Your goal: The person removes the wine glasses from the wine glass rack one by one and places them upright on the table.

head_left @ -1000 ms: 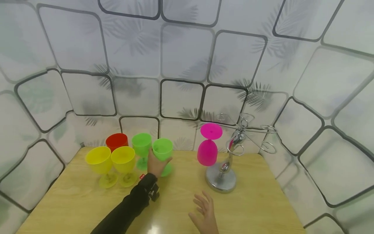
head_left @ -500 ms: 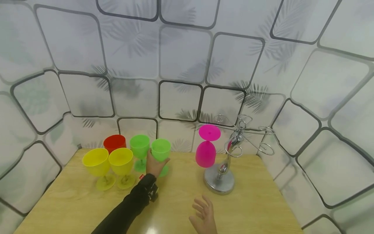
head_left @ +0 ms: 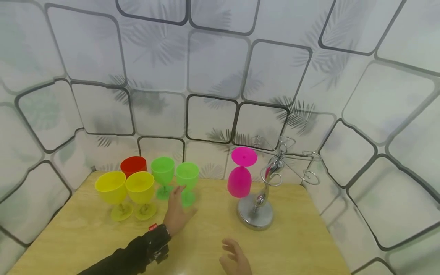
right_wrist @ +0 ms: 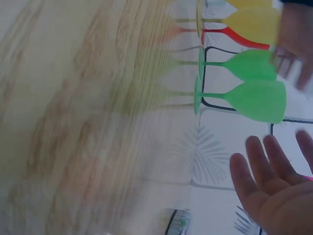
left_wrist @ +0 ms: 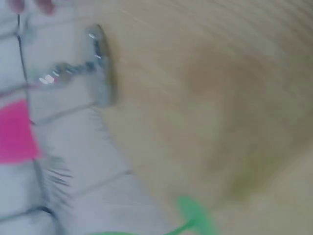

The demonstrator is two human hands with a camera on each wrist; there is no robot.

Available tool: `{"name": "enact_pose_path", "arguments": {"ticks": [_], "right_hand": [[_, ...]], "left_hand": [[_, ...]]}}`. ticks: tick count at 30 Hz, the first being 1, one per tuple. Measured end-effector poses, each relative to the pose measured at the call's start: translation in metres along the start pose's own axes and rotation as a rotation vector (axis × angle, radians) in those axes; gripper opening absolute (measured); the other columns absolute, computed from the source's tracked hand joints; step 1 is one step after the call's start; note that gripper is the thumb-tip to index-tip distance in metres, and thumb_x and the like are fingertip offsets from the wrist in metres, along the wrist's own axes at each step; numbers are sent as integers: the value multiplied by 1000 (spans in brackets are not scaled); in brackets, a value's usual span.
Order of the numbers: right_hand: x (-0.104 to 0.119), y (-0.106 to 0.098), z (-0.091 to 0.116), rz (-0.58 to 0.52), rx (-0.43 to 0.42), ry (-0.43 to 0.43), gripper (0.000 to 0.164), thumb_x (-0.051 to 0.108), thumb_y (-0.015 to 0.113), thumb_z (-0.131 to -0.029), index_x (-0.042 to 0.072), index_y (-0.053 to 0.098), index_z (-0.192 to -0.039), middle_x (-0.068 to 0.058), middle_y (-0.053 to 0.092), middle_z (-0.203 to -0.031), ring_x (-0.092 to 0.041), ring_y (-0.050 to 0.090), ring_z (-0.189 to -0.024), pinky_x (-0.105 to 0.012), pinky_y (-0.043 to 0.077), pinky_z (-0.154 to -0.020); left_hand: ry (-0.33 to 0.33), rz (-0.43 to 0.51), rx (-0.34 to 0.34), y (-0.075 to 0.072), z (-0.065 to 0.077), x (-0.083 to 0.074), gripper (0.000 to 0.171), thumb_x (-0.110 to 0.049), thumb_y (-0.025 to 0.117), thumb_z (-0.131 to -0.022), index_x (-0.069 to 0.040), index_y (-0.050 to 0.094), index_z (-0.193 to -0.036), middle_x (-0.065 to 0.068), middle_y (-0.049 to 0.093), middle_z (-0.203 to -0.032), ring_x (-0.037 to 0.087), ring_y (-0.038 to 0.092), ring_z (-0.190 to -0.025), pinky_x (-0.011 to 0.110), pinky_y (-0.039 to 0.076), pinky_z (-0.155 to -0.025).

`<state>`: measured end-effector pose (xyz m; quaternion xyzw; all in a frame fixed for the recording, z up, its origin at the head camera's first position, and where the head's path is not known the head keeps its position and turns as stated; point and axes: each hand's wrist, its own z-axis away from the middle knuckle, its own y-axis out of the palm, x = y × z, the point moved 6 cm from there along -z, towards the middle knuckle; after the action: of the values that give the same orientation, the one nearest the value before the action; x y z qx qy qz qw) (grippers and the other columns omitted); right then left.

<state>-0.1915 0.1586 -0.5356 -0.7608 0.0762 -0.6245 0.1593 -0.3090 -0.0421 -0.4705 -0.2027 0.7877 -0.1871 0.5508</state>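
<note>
My left hand [head_left: 178,214] is in front of the nearer green goblet [head_left: 188,176], fingers extended and thumb spread, holding nothing; its fingertips overlap the goblet's lower bowl in the head view. This goblet stands upright beside a second green goblet [head_left: 163,170]. My right hand [head_left: 236,260] hovers near the front of the table with loosely bent fingers and an empty palm; the right wrist view shows the fingers [right_wrist: 268,169] spread. Ahead of it a pink goblet [head_left: 240,182] hangs upside down from a chrome goblet stand [head_left: 255,213].
Left of the green goblets stand two yellow goblets [head_left: 140,188] and a red goblet [head_left: 134,166], partly hidden behind them. Thin wire arms with loops [head_left: 309,176] spread from the stand's top. A patterned wall [head_left: 213,118] closes off the back of the wooden table [head_left: 292,244].
My left hand has let go of the nearer green goblet and drawn back toward me, leaving it upright on the table. The right hand has dropped slightly lower in the head view.
</note>
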Motion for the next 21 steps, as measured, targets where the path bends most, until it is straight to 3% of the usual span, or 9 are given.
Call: {"name": "enact_pose_path", "arguments": {"ticks": [6, 8, 11, 15, 18, 21], "right_hand": [[7, 7, -1, 110, 155, -112, 26, 12, 51, -94, -1, 56, -117, -23, 61, -115, -10, 56, -108, -26, 50, -81], [8, 12, -1, 111, 249, -101, 28, 16, 49, -96, -1, 56, -117, -22, 60, -117, -15, 56, -109, -26, 49, -82], [7, 16, 1, 93, 359, -19, 29, 19, 48, -97, 0, 56, -117, -20, 60, -118, -22, 56, -109, -26, 48, -84], [6, 13, 6, 61, 384, 100, 29, 20, 49, -95, 3, 57, -116, -19, 61, -118, -26, 56, -108, -30, 48, -85], [7, 11, 10, 69, 377, 111, 29, 20, 49, -94, 2, 57, -116, -21, 61, -118, -29, 57, -107, -36, 49, -86], [9, 9, 13, 74, 379, 101, 29, 19, 49, -94, 1, 57, -116, -22, 61, -118, -28, 58, -107, -38, 50, -87]], "left_hand": [[327, -89, 208, -20, -14, -98, 69, -19, 72, -81, 1, 38, -138, 21, 42, -139, 36, 43, -127, 50, 40, -106], [386, -152, 269, -23, -26, -123, 69, -24, 71, -83, 0, 38, -138, 18, 44, -139, 33, 46, -126, 47, 42, -105], [383, -230, 337, -20, -49, -150, 72, -30, 70, -83, -3, 36, -140, 15, 42, -142, 30, 45, -128, 44, 43, -105], [346, -304, 384, -3, -78, -172, 79, -37, 70, -82, -4, 32, -142, 15, 39, -145, 29, 40, -133, 43, 41, -108], [317, -334, 384, 13, -93, -179, 86, -44, 71, -79, -6, 29, -145, 15, 39, -145, 29, 43, -131, 42, 44, -104], [276, -337, 343, 22, -104, -180, 91, -46, 73, -76, -9, 29, -145, 14, 43, -143, 27, 47, -126, 41, 48, -100]]}}
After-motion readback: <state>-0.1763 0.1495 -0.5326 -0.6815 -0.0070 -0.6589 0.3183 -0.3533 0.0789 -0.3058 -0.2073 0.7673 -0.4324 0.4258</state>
